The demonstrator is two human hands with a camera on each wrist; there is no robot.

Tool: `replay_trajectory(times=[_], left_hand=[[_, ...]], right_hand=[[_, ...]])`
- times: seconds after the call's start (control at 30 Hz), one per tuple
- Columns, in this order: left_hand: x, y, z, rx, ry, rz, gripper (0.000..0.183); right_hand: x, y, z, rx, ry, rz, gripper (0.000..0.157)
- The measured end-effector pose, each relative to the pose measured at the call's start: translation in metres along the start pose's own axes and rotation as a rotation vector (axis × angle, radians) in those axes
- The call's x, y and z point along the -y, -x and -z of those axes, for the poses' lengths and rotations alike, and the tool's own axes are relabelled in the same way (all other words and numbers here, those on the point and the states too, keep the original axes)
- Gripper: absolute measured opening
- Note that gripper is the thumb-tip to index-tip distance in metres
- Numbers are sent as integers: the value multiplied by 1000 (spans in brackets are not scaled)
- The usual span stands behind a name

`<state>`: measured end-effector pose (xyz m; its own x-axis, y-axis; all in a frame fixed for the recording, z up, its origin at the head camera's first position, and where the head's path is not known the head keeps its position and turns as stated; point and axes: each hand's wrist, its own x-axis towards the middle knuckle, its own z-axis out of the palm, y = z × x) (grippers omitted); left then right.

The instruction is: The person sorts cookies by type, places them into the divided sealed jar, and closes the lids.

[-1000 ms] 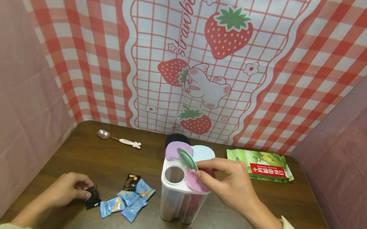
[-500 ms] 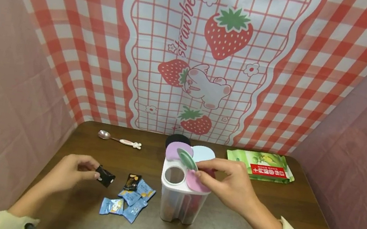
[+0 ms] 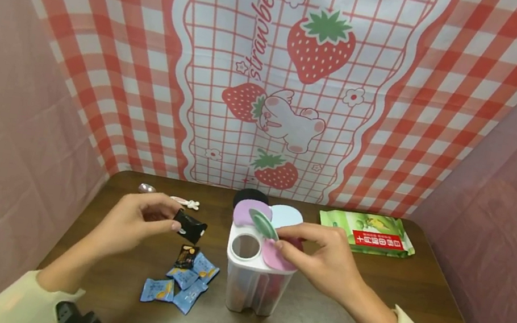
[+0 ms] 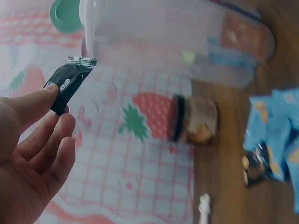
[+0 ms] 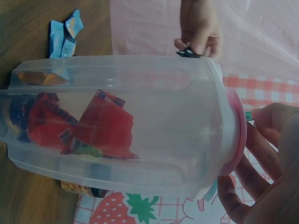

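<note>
My left hand (image 3: 136, 221) pinches a small black wrapped snack packet (image 3: 191, 228) between thumb and fingers, raised to the left of a clear plastic storage container (image 3: 249, 294). In the left wrist view the packet's crimped end (image 4: 82, 60) points toward the container. My right hand (image 3: 326, 260) holds the round green lid (image 3: 263, 224) tilted up, uncovering a round opening (image 3: 245, 247) at the container's front left. Purple (image 3: 251, 213), light blue (image 3: 288, 214) and pink (image 3: 278, 256) lids lie flat over the other openings. Red packets (image 5: 105, 126) show through the wall in the right wrist view.
Several blue wrapped packets (image 3: 189, 296) and another black one (image 3: 187, 257) lie left of the container. A rabbit-handled spoon (image 3: 187, 203) lies partly behind my left hand. Behind the container stands a black-lidded jar (image 4: 202, 119); a green pack (image 3: 366, 227) lies at back right.
My left hand has lifted the black packet off the table and carried it right and farther back, toward the container. The right hand and green lid stay put.
</note>
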<state>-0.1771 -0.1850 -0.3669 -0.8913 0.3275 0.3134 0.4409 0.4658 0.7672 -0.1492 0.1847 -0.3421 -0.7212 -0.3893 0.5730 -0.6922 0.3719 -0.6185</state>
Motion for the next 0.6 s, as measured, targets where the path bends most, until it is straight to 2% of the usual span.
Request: replay_trajectory(times=[0.27,0.6], left_hand=[[-34,-19,-19,61,61,-71,21],[-56,-32,-37,87,79,-128,20]], right_hand=[[0,0,1,-3,7,-4,18],[0,0,1,8,13,-14,18]])
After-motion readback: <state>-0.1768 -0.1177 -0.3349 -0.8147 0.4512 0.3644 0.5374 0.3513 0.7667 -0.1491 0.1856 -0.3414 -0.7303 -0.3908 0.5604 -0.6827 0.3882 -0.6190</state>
